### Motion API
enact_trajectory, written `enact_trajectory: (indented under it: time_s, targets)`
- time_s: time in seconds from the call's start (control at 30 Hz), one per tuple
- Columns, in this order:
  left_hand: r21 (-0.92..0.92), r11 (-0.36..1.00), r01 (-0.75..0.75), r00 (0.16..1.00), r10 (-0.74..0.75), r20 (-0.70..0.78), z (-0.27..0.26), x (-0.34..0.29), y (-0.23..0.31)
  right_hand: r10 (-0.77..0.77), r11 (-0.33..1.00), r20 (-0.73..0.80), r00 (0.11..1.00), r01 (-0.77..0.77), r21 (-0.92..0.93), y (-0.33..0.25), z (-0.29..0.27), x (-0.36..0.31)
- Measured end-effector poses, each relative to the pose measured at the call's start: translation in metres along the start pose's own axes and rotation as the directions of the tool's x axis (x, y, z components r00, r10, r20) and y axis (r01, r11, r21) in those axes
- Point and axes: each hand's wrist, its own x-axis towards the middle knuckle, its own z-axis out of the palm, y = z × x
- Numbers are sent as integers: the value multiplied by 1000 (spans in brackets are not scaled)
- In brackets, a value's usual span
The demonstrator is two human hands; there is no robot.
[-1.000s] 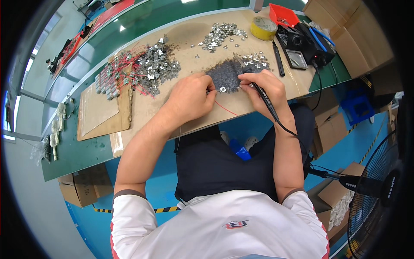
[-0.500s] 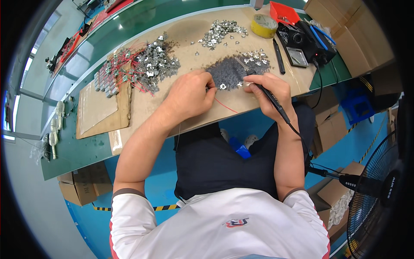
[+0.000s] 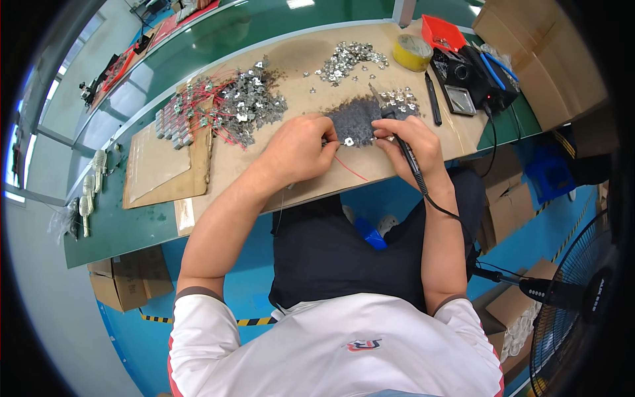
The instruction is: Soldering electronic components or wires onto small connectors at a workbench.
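Observation:
My left hand (image 3: 305,149) is closed in a pinch at the near edge of the cardboard work sheet. Its fingers hide most of what they hold. A thin red wire (image 3: 350,168) runs out from under the fingertips, and a fine grey strand (image 3: 280,210) hangs below the wrist. My right hand (image 3: 417,140) grips a black soldering iron (image 3: 407,157), its tip pointing away over a dark, scorched-looking patch (image 3: 354,120). Between the two hands lies a small silvery metal piece (image 3: 349,141). Several similar metal pieces (image 3: 402,99) lie just beyond my right hand.
At left, metal pieces with red wires (image 3: 245,102) are heaped beside grey blocks (image 3: 173,129) and a cardboard piece (image 3: 198,173). Farther back lie loose metal parts (image 3: 347,61), yellow tape (image 3: 412,53), a red bin (image 3: 442,33), a black pen-like tool (image 3: 432,99) and a soldering station (image 3: 473,73). A fan (image 3: 572,298) stands right.
The whole view has shifted slightly. My right hand has come a little nearer to my left, and the iron's tip points farther away. My left hand keeps its pinch.

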Motion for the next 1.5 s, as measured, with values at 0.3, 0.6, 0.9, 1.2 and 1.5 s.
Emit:
enact_trajectory:
  time_s: [0.3, 0.6, 0.9, 1.2, 1.5]
  targets:
    - [157, 986, -47, 993, 63, -99, -20, 8, -23, -38, 999, 19, 999, 38, 16, -4, 4, 4]
    - [-157, 988, -4, 980, -27, -196, -18, 24, 29, 142, 968, -141, 980, -109, 224, -5, 10, -2]
    - [-341, 940, 13, 988, -64, -140, 28, 39, 30, 180, 955, -176, 968, -129, 266, -10, 24, -1]
    - [-374, 927, -22, 999, 31, 19, 20, 43, 25, 316, 888, -132, 940, -244, 389, 9, 0, -15]
    - [-230, 971, -61, 980, 15, -198, 9, 15, 2, 439, 790, -215, 872, -260, 556, -1, 8, -25]
